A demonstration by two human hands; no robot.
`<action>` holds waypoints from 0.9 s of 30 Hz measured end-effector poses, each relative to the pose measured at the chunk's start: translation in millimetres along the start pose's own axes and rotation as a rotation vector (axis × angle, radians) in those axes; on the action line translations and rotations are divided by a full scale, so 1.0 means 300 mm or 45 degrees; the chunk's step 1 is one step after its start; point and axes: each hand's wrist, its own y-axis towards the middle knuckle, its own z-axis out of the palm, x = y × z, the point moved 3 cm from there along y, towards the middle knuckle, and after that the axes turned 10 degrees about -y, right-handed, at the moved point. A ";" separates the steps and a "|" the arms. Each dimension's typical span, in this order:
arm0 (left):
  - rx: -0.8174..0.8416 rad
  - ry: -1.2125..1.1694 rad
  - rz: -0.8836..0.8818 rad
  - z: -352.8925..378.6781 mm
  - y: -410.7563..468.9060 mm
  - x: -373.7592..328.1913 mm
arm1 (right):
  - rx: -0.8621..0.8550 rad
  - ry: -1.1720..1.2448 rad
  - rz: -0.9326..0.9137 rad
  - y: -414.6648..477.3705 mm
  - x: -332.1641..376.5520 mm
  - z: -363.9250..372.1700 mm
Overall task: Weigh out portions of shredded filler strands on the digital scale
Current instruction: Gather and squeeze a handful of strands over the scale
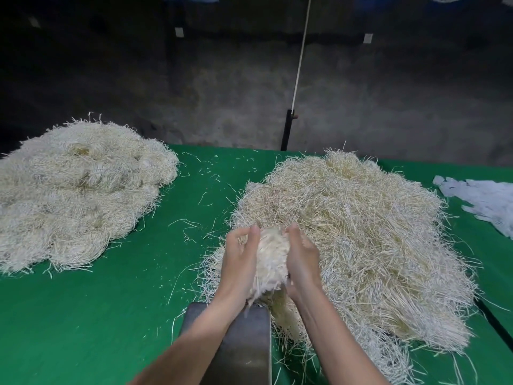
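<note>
Just above the scale's (pixel 247 343) far edge, the left hand (pixel 238 262) and right hand (pixel 301 262) cup a bundle of strands (pixel 270 259) between curled fingers, squeezing it from both sides. Gathering a portion seems the step in hand. Next it likely needs lowering onto the scale, free of the loose heap (pixel 361 240) to its right.

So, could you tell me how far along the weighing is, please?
Done, apparently: a heap of bundled strands lies at the left of the green table. In hand: the left hand and right hand grip a handful of strands above the scale's grey pan, which carries no portion yet. Left: the large loose pile on the right, so much remains.
</note>
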 end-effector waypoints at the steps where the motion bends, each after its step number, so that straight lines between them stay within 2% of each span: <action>1: -0.015 -0.039 0.011 0.000 -0.017 0.007 | -0.065 0.107 0.095 0.015 -0.003 -0.013; 2: -0.006 -0.058 -0.002 0.007 -0.036 0.029 | -0.111 0.123 0.130 0.024 -0.010 -0.017; 3: -0.003 -0.056 -0.045 0.022 -0.054 0.039 | -0.138 0.015 0.076 0.023 -0.014 -0.011; 6: -0.215 -0.316 -0.151 0.021 0.005 0.031 | -0.248 -0.591 -0.492 -0.078 -0.056 0.060; 8: -0.364 -0.493 -0.213 -0.020 0.062 -0.001 | -0.273 -0.769 -0.785 -0.158 -0.091 0.103; 9: -0.360 -0.514 -0.232 -0.025 0.061 0.003 | -0.288 -0.806 -0.833 -0.156 -0.084 0.099; 12: -0.169 -0.313 -0.391 0.020 -0.014 0.064 | -0.289 -0.622 -0.630 -0.047 -0.018 0.037; 14: -0.215 -0.227 -0.398 0.021 -0.014 0.065 | -0.338 -0.649 -0.651 -0.032 -0.007 0.033; 17: -0.336 -0.320 -0.356 -0.021 0.049 0.035 | -0.331 -0.815 -0.740 -0.086 -0.085 0.119; 21: -0.161 -0.125 -0.375 -0.032 0.015 0.058 | -0.169 -0.570 -0.373 -0.021 -0.095 0.045; 24: -0.155 0.151 -0.097 -0.078 0.026 0.034 | 0.071 -0.285 -0.417 -0.039 -0.089 0.006; 27: -0.090 0.353 0.047 -0.077 0.017 0.007 | 0.237 -0.348 -0.436 -0.092 -0.133 0.083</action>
